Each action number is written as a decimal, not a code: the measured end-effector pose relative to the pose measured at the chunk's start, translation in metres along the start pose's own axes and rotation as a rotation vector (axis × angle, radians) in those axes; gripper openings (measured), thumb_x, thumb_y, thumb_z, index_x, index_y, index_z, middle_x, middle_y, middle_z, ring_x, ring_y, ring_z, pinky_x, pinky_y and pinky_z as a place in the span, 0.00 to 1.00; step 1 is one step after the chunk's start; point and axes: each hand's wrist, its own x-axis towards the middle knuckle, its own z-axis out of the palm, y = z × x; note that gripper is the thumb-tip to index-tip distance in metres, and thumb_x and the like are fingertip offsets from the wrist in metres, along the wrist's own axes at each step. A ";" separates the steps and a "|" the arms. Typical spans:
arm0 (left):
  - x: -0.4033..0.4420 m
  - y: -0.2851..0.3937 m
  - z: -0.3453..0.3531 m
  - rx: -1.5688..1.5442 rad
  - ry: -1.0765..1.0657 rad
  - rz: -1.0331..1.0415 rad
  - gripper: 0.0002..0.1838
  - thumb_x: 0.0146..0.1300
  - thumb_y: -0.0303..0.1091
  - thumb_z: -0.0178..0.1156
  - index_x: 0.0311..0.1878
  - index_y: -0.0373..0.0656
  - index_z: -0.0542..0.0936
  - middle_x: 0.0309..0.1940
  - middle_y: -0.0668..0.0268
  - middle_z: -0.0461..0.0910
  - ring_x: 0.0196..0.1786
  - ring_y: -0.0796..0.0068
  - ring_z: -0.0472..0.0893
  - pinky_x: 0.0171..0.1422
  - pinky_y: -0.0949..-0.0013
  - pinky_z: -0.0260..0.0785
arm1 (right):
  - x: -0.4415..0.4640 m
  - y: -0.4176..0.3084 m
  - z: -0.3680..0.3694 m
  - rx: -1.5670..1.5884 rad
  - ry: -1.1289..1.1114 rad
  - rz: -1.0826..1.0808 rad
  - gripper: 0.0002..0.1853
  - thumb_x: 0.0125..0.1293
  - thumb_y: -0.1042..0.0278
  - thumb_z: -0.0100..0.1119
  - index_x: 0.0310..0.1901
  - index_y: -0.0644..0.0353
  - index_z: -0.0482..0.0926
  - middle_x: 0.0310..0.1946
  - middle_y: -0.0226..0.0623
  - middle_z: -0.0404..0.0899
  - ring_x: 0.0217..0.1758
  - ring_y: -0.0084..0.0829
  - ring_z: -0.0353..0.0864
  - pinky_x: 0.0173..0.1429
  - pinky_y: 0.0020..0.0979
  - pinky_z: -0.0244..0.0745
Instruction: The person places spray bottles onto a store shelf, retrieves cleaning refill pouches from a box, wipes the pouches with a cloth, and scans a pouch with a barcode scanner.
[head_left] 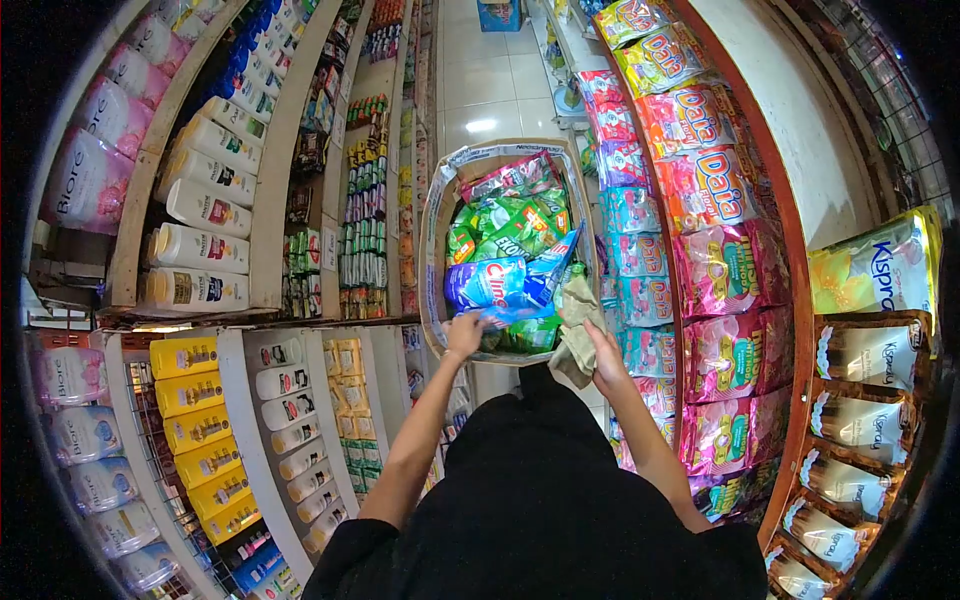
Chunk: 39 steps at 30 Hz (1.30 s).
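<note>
In the head view, a cardboard box point(433, 215) filled with pouches stands in front of my body. My left hand point(464, 334) is at its near left side, fingers closed at the lower edge of a blue refill pouch point(490, 286) lying on top; the fingertips are slightly blurred. My right hand point(608, 360) grips a crumpled grey-green cloth point(577, 330) at the near right side. Part of the cloth hangs over the rim. Green pouches point(512, 228) fill the middle of the box, and a pink-red pack point(510, 178) lies at the far end.
Shelves flank a narrow tiled aisle point(490, 85). White bottles point(205, 208) and yellow packs point(205, 450) line the left. Detergent bags point(715, 190) and pink pouches point(720, 355) stand close on the right, with brown pouches point(865, 410) farther out. A blue box point(499, 14) sits down the aisle.
</note>
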 end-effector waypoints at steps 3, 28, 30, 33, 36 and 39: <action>-0.025 0.010 -0.056 -0.247 0.048 0.023 0.21 0.66 0.52 0.54 0.44 0.45 0.83 0.32 0.58 0.84 0.37 0.55 0.81 0.48 0.50 0.67 | 0.013 0.009 -0.014 0.080 -0.058 -0.077 0.24 0.72 0.60 0.48 0.63 0.66 0.64 0.56 0.43 0.75 0.57 0.35 0.77 0.61 0.35 0.71; -0.251 0.132 -0.046 -1.604 -0.812 0.143 0.27 0.72 0.44 0.44 0.68 0.38 0.61 0.63 0.53 0.67 0.63 0.60 0.70 0.68 0.58 0.64 | -0.251 0.092 0.044 0.494 0.305 -0.435 0.24 0.64 0.61 0.61 0.58 0.61 0.68 0.49 0.36 0.77 0.51 0.28 0.78 0.53 0.32 0.76; -0.272 0.133 -0.037 -1.679 -0.935 0.076 0.27 0.72 0.43 0.45 0.68 0.38 0.61 0.64 0.53 0.67 0.63 0.60 0.70 0.68 0.58 0.64 | -0.275 0.102 0.039 0.525 0.417 -0.504 0.22 0.66 0.59 0.59 0.57 0.62 0.69 0.49 0.36 0.76 0.50 0.27 0.77 0.52 0.30 0.75; -0.292 0.135 -0.018 -1.690 -0.962 0.037 0.27 0.72 0.44 0.43 0.69 0.38 0.60 0.65 0.53 0.66 0.65 0.59 0.69 0.69 0.57 0.62 | -0.301 0.115 0.040 0.483 0.627 -0.656 0.19 0.71 0.60 0.53 0.54 0.67 0.73 0.46 0.34 0.77 0.48 0.20 0.76 0.52 0.25 0.71; -0.310 0.138 -0.021 -1.633 -1.063 0.042 0.29 0.72 0.47 0.41 0.69 0.38 0.59 0.66 0.53 0.64 0.66 0.57 0.67 0.71 0.55 0.59 | -0.314 0.114 0.020 0.476 0.890 -0.830 0.17 0.71 0.63 0.51 0.53 0.68 0.72 0.41 0.36 0.79 0.40 0.20 0.77 0.43 0.26 0.73; -0.316 0.137 -0.015 -1.606 -1.157 0.043 0.29 0.72 0.47 0.41 0.69 0.38 0.59 0.66 0.53 0.64 0.66 0.57 0.67 0.71 0.55 0.59 | -0.333 0.112 -0.024 0.157 1.022 -0.972 0.15 0.70 0.68 0.51 0.53 0.68 0.72 0.39 0.40 0.79 0.35 0.21 0.78 0.36 0.27 0.74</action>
